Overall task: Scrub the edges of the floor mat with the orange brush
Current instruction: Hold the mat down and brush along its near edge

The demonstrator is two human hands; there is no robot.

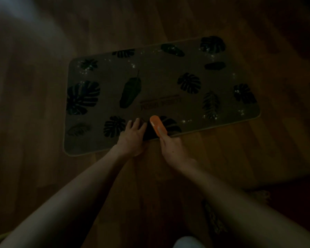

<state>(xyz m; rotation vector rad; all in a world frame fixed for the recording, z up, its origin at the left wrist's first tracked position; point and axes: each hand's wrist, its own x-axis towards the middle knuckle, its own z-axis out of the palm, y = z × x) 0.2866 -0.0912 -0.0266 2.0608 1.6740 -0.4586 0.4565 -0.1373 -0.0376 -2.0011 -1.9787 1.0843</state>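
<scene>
On the dim wooden floor (43,122) lies the floor mat (150,83), pale with dark leaf prints and white specks near its borders. At the mat's near edge, the right hand (170,149) has its grip closed around the orange brush (157,127), while the left hand (132,136) presses spread and empty on the mat just beside it.

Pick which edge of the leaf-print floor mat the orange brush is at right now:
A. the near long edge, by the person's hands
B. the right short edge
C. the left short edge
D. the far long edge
A: the orange brush, held in the right hand, sits at the near long edge of the floor mat, with the left hand flat on the mat beside it.
</scene>
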